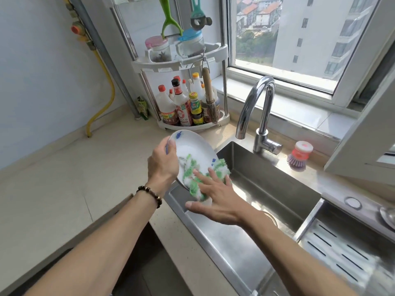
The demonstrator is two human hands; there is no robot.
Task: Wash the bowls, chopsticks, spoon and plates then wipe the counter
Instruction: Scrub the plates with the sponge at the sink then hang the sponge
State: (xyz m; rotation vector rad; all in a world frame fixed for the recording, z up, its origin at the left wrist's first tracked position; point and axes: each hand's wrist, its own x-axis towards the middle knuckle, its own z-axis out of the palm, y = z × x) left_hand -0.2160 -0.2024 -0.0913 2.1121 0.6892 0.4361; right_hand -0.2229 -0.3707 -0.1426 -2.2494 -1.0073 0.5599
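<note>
One plate [193,146], white with small blue marks at the rim, held tilted over the near left corner of the sink [267,189], above the line where basin meets worktop [64,189]. One left hand [163,162], beaded bracelet [149,194] at the wrist: its grip is closed on the plate's left rim, thumb over the front face, fingers hidden behind. One right hand [215,197]: fingers straight and spread, pressing one green-and-white scrubbing cloth [201,174] flat against the plate's face; nothing is clasped. One chrome faucet [258,116] behind the basin, spout arched to the left. One dish brush [299,155], red top and purple bristles, on the ledge right of the faucet. One slotted drain tray [342,248] to the right of the basin. One two-tier corner rack [181,65] on the worktop: two lidded jars above, one pink-capped and one blue-capped; a cluster of bottles [181,105] below, too crowded to count surely, and one bamboo whisk brush [210,99] hanging beside them. Other dishes of the task cannot be made out.
</note>
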